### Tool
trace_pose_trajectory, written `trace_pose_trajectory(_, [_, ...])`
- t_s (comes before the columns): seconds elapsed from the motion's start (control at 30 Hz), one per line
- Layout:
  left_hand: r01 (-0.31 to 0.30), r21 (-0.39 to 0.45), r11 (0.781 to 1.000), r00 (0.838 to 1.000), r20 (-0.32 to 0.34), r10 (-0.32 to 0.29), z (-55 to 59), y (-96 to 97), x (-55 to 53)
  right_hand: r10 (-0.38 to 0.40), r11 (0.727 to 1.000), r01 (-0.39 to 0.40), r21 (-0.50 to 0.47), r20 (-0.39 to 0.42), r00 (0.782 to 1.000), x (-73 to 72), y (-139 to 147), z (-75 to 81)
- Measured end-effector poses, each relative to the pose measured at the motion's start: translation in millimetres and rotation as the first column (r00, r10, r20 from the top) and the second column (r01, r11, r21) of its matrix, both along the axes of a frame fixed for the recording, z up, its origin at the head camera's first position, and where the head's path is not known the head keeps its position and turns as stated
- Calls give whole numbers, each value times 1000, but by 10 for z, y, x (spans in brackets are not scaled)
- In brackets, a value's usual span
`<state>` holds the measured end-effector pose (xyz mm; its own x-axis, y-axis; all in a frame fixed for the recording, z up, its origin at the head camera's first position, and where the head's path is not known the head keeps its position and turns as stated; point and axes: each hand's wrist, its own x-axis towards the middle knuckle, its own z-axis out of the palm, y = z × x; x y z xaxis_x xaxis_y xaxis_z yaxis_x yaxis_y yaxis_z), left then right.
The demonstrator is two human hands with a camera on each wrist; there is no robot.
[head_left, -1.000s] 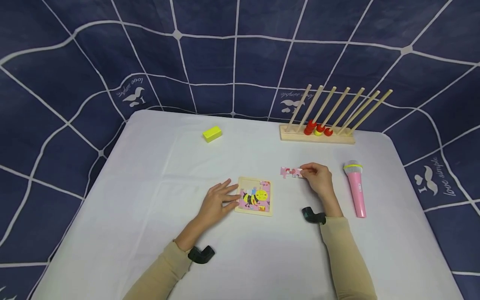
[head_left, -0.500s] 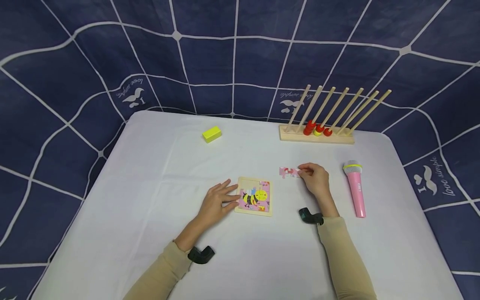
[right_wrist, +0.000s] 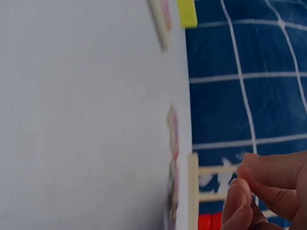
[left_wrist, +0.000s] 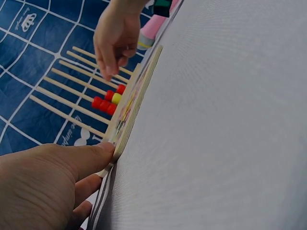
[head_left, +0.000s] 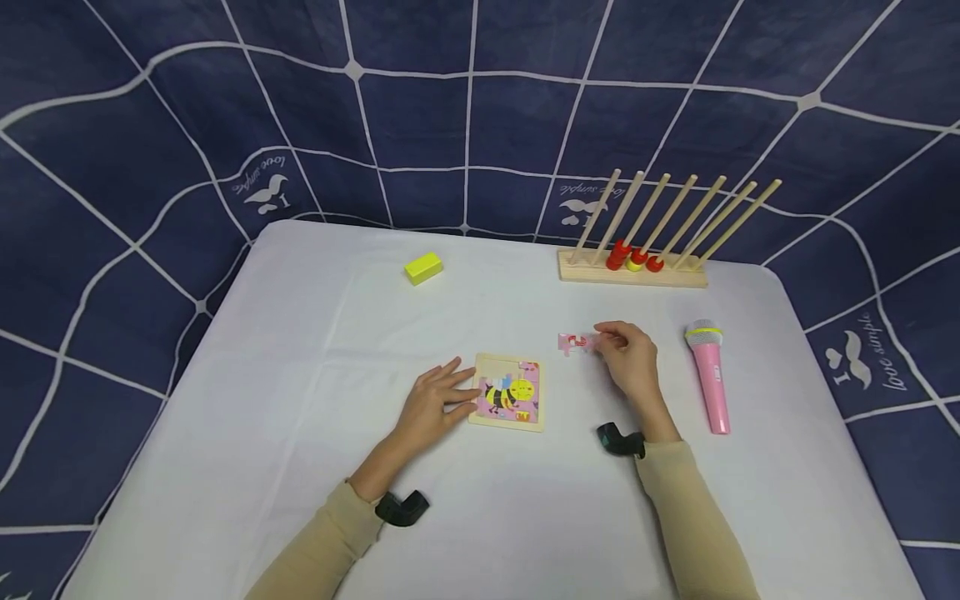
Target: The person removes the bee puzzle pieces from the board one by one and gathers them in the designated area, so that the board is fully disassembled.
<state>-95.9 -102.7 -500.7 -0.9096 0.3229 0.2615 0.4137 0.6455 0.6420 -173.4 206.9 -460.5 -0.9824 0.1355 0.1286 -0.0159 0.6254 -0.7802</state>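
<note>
A square wooden puzzle board (head_left: 493, 367) with a bee picture lies on the table, part of its tray showing bare wood. My left hand (head_left: 433, 407) rests at its left edge, fingers spread; the left wrist view shows the thumb touching the frame of the board (left_wrist: 125, 136). To the right lie pink puzzle pieces (head_left: 574, 342) in a short row. Over their right end is my right hand (head_left: 632, 360). In the right wrist view, the thumb and fingers of the right hand (right_wrist: 273, 191) are loosely bent above the pieces (right_wrist: 173, 143), with nothing visible between them.
A wooden bead stand (head_left: 633, 275) with upright rods and several red and yellow beads is at the back right. A pink toy microphone (head_left: 711, 379) lies right of my right hand. The yellow block (head_left: 423, 268) sits at the back. White cloth covers the table (head_left: 337, 317).
My right hand has shifted slightly left, then lifted a little off the pink pieces, its fingertips parting from them. The left hand and the board have stayed in place.
</note>
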Motion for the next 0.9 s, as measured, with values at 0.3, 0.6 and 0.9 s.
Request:
trace_pose_trajectory(0.3, [0,9,1000,1000,1,0,-14,-7,-5,216,973,-216,-86,-9,976,260,-448,17])
trace_pose_trajectory(0.6, [-3,6,1000,1000,8,3,-11,0,-8,315,948,-317,-25,-56,947,346,-588,-138])
trace_pose_trajectory(0.9, [1,9,1000,1000,-1,-1,-9,-4,-8,341,934,-342,101,25,940,362,-633,-249])
